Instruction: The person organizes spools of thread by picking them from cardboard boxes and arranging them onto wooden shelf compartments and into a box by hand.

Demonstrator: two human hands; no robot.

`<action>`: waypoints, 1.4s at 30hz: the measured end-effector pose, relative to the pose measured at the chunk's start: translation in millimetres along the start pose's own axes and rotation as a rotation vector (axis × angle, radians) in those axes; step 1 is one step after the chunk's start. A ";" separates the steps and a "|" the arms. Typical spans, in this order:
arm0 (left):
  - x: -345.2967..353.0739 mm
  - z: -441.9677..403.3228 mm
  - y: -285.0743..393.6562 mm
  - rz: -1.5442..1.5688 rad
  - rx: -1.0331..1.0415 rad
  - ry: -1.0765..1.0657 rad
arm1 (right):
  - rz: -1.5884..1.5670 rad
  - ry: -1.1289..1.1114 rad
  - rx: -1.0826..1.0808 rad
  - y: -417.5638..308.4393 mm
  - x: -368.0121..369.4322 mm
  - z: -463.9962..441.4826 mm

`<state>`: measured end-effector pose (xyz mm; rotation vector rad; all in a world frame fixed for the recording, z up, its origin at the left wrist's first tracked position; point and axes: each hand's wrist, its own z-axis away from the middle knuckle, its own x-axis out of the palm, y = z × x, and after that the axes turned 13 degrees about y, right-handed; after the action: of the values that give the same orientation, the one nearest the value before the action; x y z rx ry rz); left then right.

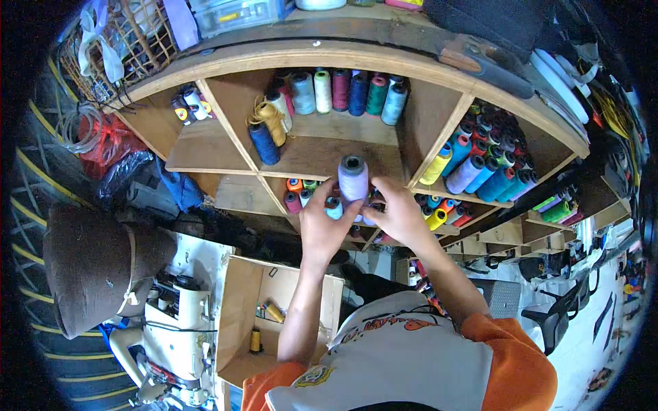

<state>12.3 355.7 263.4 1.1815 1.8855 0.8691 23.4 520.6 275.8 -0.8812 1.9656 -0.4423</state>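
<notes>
Purple spool (354, 181) stood upright between your left hand (321, 227), half curled, pinching low end, and right hand (404, 216), curled close, touch unclear.

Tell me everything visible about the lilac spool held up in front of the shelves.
The lilac spool is wound smoothly with pale purple thread that looks full and neat. Its dark end ring shows a hollow core. It stands roughly upright, top end towards the camera, before an open compartment. The left hand grips its lower part; the right hand is close on the other side, its contact unclear. Fingers partly hide the base.
</notes>
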 end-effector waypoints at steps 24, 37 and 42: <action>165.5 -66.0 -61.5 0.125 -0.063 -0.061 | -0.079 -0.402 0.220 -1.4 1.8 22.2; -192.2 325.6 -326.1 -0.968 -1.174 0.539 | -0.226 -1.432 0.630 26.9 135.2 80.9; -170.0 370.7 -387.0 -0.900 -1.491 0.264 | -0.175 -1.388 0.657 49.1 143.8 97.3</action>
<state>214.8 122.8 -206.5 -0.6432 1.0974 1.4076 38.3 452.6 109.3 -0.6101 0.4204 -0.3636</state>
